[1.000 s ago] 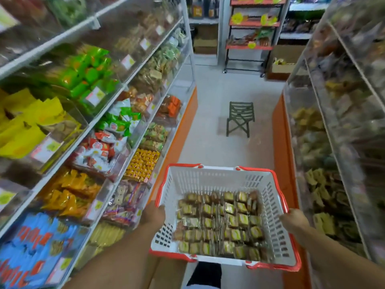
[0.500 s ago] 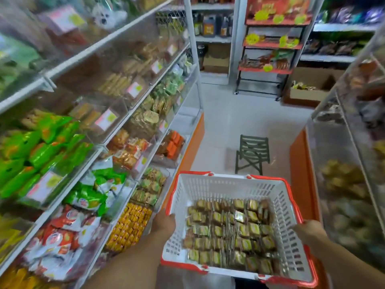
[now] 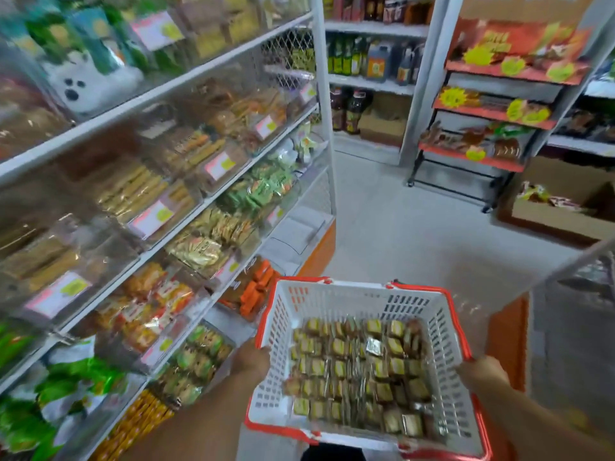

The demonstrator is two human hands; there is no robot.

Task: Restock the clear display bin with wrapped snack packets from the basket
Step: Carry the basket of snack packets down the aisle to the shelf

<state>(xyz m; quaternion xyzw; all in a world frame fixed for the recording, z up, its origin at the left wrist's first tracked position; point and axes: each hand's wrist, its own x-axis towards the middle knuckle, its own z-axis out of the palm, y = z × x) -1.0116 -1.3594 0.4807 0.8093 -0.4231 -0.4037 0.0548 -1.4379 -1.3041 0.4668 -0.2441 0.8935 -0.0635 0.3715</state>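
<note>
From the head camera, we're in a shop aisle, and both hands carry the basket (image 3: 442, 331), a white slatted one with an orange rim, held out low in front of the body. The left hand (image 3: 251, 359) clasps the basket's left wall from outside, fingers curled round the edge. The right hand (image 3: 481, 372) grips the right rim, just under the orange band. Inside, the wrapped snack packets (image 3: 359, 371) lie in tight rows across the basket floor, yellow-green and brown under shiny film, well below the rim.

Left of the basket, the white shelving (image 3: 186, 78) runs away up the aisle, tier over tier of clear bins full of goods; its front edges slant close to the basket's left corner. The orange packs (image 3: 258, 291) sit in a bin just beside that corner. Which bin is to be filled, I cannot tell.

Ahead, bare grey floor (image 3: 416, 234) spreads open between the shelving's end post and a red tiered rack (image 3: 482, 128). On the right, an orange-based counter (image 3: 509, 341) with a clear front presses near the basket's right rim.
</note>
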